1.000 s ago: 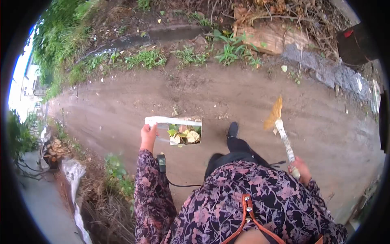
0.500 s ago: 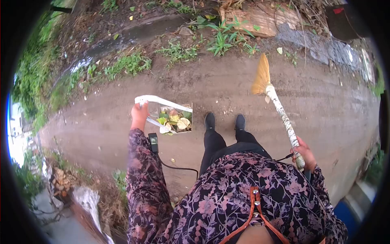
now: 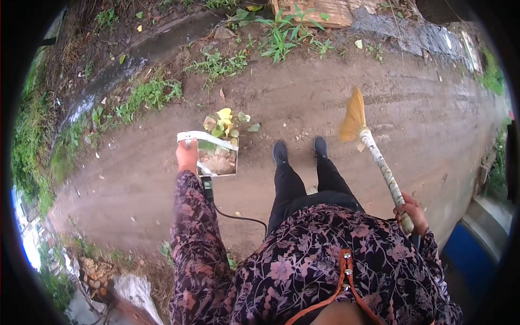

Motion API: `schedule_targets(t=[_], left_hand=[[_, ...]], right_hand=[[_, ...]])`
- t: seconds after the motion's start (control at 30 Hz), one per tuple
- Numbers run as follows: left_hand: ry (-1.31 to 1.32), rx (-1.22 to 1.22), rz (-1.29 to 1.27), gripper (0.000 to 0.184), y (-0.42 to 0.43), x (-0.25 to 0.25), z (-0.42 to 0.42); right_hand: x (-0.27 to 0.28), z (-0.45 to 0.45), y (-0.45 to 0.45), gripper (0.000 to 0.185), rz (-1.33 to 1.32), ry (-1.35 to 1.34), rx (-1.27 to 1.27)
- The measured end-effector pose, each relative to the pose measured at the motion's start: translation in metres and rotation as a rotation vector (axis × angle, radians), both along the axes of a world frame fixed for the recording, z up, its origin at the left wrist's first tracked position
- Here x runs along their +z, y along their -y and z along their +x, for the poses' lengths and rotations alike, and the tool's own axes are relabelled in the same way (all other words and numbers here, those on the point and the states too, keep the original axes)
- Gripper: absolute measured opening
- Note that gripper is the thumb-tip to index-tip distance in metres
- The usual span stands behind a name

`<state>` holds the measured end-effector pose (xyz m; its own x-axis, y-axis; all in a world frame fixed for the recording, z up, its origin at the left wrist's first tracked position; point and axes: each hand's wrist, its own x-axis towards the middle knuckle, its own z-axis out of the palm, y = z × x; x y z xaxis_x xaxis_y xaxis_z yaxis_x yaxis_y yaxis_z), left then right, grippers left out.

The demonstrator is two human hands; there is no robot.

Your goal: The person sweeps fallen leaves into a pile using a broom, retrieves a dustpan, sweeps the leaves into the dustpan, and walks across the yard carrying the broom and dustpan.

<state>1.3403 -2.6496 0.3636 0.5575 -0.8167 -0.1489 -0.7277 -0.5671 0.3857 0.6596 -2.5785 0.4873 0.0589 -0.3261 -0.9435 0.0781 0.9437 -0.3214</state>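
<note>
My left hand [image 3: 187,155] is closed on the white handle of a square, open container [image 3: 236,161], held above the dirt path. Stony debris shows inside it. Leaves [image 3: 224,122], yellow and green, are at its far edge; whether they are in the air or on the ground I cannot tell. On the right, my right hand [image 3: 412,213] grips the wrapped, pale handle of a broom [image 3: 381,162]. The broom's yellow bristles point away from me, over the path.
A water channel [image 3: 146,54] runs past the path's far side, with weeds [image 3: 151,97] along it. A wooden board [image 3: 325,12] lies at the top. Piled rubble [image 3: 97,276] and white sheeting [image 3: 135,295] are at lower left, a blue object [image 3: 471,252] at lower right.
The leaves have left the container's inside and are now beyond its far edge. Both feet have come side by side since the first frame. The broom's bristles have moved slightly nearer since half a second ago.
</note>
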Motion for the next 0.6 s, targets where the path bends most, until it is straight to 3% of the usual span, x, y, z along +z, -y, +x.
schedule_targets(t=[0.2, 0.23, 0.3, 0.43, 0.53, 0.6], left_hand=[[-0.094, -0.098, -0.070, 0.033, 0.009, 0.072, -0.023], [-0.099, -0.094, -0.060, 0.033, 0.005, 0.060, -0.014], [0.086, -0.153, 0.303, 0.038, -0.001, 0.023, 0.018], [0.104, -0.184, 0.178, 0.037, -0.018, 0.006, 0.000], [0.078, -0.103, 0.293, 0.036, -0.001, 0.047, -0.017], [0.129, -0.184, 0.228, 0.036, 0.002, 0.076, -0.024]], right_hand=[[-0.008, 0.010, -0.010, 0.052, -0.014, 0.003, -0.010], [-0.005, 0.012, -0.011, 0.053, -0.017, -0.006, 0.018], [-0.001, 0.019, -0.010, 0.053, -0.012, -0.019, 0.030], [0.003, 0.024, -0.003, 0.058, -0.036, -0.014, 0.064], [-0.007, 0.017, 0.003, 0.063, -0.070, 0.003, 0.095], [-0.014, 0.016, 0.007, 0.065, -0.096, 0.077, 0.178]])
